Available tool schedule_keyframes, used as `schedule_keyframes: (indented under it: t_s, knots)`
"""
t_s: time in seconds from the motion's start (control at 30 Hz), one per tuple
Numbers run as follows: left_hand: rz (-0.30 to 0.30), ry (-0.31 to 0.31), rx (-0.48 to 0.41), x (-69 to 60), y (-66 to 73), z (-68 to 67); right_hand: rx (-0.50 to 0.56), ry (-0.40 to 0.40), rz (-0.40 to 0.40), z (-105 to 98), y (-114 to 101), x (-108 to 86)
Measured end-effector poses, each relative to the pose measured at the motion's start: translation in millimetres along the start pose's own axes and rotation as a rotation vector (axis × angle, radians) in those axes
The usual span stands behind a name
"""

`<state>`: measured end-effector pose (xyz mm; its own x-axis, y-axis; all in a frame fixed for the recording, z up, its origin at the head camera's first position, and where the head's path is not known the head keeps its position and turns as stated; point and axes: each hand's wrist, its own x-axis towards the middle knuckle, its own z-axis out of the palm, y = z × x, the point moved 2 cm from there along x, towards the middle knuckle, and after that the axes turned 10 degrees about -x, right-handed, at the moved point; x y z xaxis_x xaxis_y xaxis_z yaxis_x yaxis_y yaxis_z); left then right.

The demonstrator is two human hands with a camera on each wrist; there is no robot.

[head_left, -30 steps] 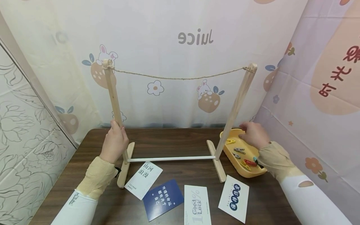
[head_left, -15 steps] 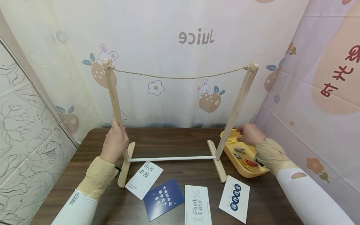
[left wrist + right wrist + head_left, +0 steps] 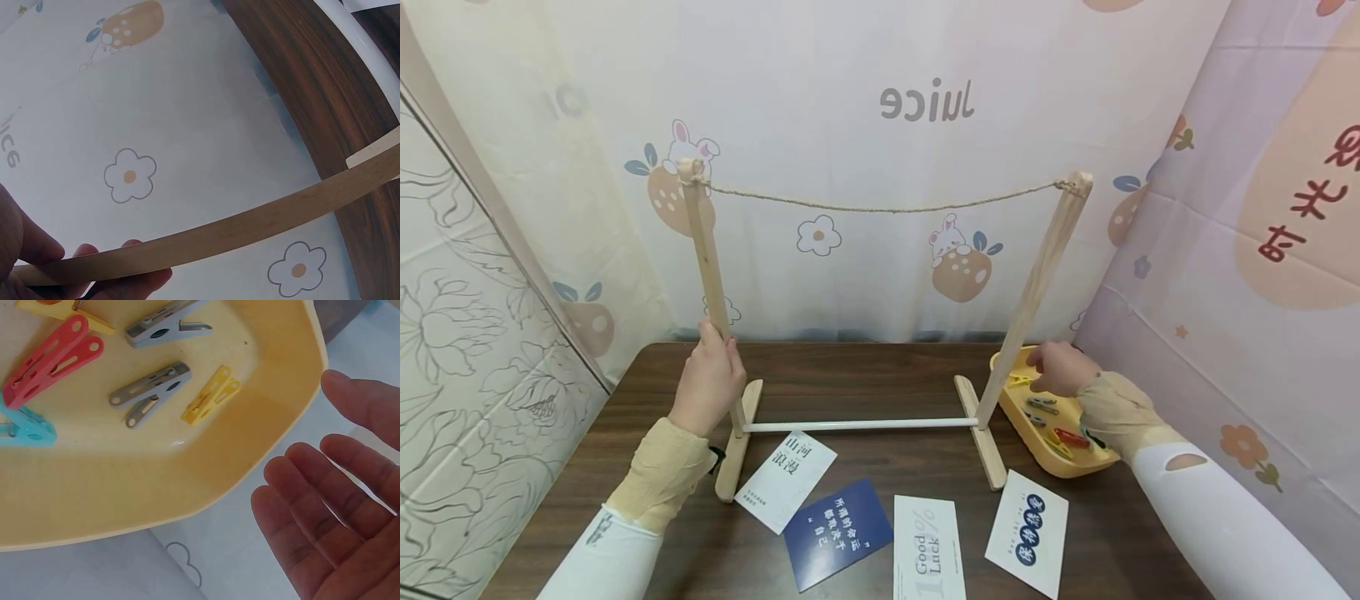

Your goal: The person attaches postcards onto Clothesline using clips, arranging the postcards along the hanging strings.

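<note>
One printed curtain (image 3: 865,292) hangs behind one brown table (image 3: 850,379). On it stands one wooden frame (image 3: 1026,317), with a left post (image 3: 706,258), a right post (image 3: 1047,242), two feet (image 3: 988,454), one white rod (image 3: 865,425) low down and one sagging cord (image 3: 891,210) between the post tops. One yellow tray (image 3: 1063,468) sits beside the right-hand foot. The person's left hand (image 3: 706,383) grips the left post, fingers curled round it; the left wrist view adds the fingertips wrapping the wood. The right hand (image 3: 1063,369) is at the tray's far end; the head view gives mostly its back, while the right wrist view shows fingers extended, thumb apart. Whether it touches the tray I cannot tell. Four cards lie toward the near edge: three white cards (image 3: 1028,533) and one blue card (image 3: 838,535). Inside the tray are six clothespins: two grey (image 3: 150,394), two yellow (image 3: 211,395), one red (image 3: 53,360), one teal (image 3: 28,428). The teal one is partly covered in the head view.
</note>
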<state>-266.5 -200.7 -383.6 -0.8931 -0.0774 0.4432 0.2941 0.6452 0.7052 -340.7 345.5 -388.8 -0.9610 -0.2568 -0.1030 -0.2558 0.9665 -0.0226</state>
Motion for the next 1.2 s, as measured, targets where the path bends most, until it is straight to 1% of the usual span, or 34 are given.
schedule_keyframes:
  t_s: [0.07,0.3,0.53,0.67,0.77,1.0,1.1,1.2]
  knots:
    - [0.004,0.000,-0.002,-0.2,-0.1,-0.2,-0.009,-0.020,-0.002,3,2,1.8]
    - [0.030,0.008,-0.023,0.4,-0.4,-2.9,-0.012,-0.036,-0.038,9,2,2.8]
    - [0.051,0.019,-0.023,0.6,0.5,-8.4,-0.006,-0.058,-0.035,13,0,3.3]
    - [0.055,0.029,-0.020,-1.3,0.0,-11.6,-0.007,-0.069,-0.029,15,0,3.9]
    - [0.061,0.040,-0.008,-3.4,1.7,-15.5,-0.005,-0.065,-0.038,17,1,3.8]
    - [0.104,0.100,0.026,-10.2,11.5,-24.4,0.033,-0.054,-0.062,20,-2,1.3]
    - [0.114,0.133,0.052,-14.5,16.6,-27.1,0.023,-0.051,-0.096,22,-4,1.9]
    - [0.115,0.162,0.075,-18.4,21.4,-30.0,0.002,-0.058,-0.106,24,-4,3.2]
